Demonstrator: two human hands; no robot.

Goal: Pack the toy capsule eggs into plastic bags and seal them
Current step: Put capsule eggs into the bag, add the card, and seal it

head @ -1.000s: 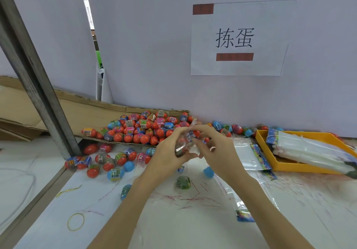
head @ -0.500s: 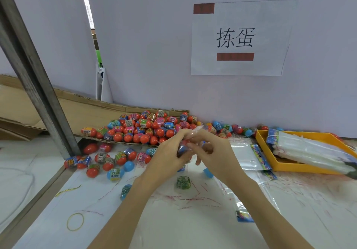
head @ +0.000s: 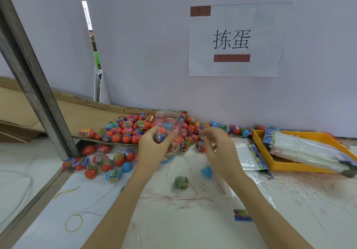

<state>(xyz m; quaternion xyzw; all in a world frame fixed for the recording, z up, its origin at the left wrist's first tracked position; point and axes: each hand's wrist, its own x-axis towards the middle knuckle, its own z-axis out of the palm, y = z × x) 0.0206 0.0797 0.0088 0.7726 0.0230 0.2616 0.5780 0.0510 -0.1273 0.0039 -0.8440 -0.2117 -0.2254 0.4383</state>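
My left hand (head: pixel 152 144) grips a clear plastic bag (head: pixel 168 120) that stands up from my fingers, with a red and blue capsule egg (head: pixel 161 133) inside it. My right hand (head: pixel 218 150) hovers just to the right of the bag, blurred, its fingers loosely curled and holding nothing. Behind both hands a heap of red, blue and pink capsule eggs (head: pixel 127 128) lies on a cardboard sheet. Several loose eggs (head: pixel 100 160) are scattered on the table to the left. Empty flat bags (head: pixel 246 156) lie to the right of my right hand.
A yellow tray (head: pixel 259 148) at the right holds a stack of empty bags. A green labelled capsule piece (head: pixel 181 182) and a blue egg half (head: pixel 207 171) lie near my wrists. A slanted metal post (head: pixel 34 75) stands at the left, a rubber band (head: pixel 73 222) in front.
Both hands were together on the bag. My right hand has let go and moved right, while my left hand has raised the bag upright.
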